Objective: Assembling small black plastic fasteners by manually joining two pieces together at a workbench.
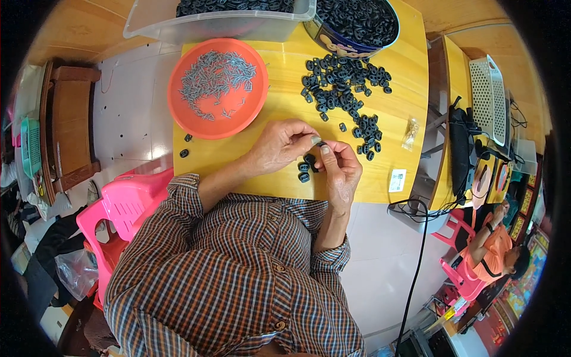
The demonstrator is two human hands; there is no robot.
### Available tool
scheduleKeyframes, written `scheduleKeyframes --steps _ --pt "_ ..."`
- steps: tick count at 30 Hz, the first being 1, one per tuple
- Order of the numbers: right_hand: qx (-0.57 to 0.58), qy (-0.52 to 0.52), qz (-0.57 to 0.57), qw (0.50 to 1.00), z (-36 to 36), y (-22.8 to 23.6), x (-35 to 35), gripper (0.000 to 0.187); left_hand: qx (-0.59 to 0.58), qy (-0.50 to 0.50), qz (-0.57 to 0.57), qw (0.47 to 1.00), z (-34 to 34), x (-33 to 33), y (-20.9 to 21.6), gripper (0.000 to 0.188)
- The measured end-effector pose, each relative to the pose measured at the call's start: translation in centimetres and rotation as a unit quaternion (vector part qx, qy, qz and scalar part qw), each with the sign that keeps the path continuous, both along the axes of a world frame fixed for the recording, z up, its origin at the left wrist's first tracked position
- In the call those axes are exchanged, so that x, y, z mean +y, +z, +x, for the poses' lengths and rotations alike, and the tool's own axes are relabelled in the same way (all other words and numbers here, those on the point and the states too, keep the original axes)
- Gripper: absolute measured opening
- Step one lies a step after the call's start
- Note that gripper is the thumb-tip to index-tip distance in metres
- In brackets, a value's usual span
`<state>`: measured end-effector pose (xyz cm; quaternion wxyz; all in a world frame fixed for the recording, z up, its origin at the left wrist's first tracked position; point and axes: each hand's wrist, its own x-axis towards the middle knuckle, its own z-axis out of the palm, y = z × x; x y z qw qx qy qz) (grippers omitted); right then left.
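Note:
My left hand (282, 146) and my right hand (340, 169) meet near the table's front edge, thumbs and fingers pinched together. Between the fingertips is a small black cord lock (322, 144), mostly covered by them. A few black two-holed cord locks (304, 177) lie just below my fingers, close to the right thumb. Beyond my right hand spreads a loose pile of the same black pieces (333, 83). To the left of the pile, an orange-red plastic bowl (256, 113) holds many thin grey metal pieces that look like small springs.
A clear plastic bin (238, 30) and a round tin (333, 44), both full of black pieces, stand at the far edge. A small clear packet (410, 134) and a white label (397, 180) lie at right. A pink chair (128, 205) is left; a seated person (485, 256) is far right.

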<state>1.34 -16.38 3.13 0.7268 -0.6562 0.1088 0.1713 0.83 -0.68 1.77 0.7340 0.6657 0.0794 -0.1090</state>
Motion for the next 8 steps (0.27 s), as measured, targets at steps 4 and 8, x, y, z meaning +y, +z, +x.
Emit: scheduleKeyframes --steps 4,8 --pt "-0.007 0.009 0.001 1.000 -0.16 -0.10 -0.05 0.008 0.027 -0.022 0.003 0.999 0.04 0.14 0.03 0.014" --pt "-0.020 0.001 -0.013 1.000 -0.49 -0.61 -0.04 0.010 0.035 -0.037 0.004 0.999 -0.07 0.35 -0.01 0.015"
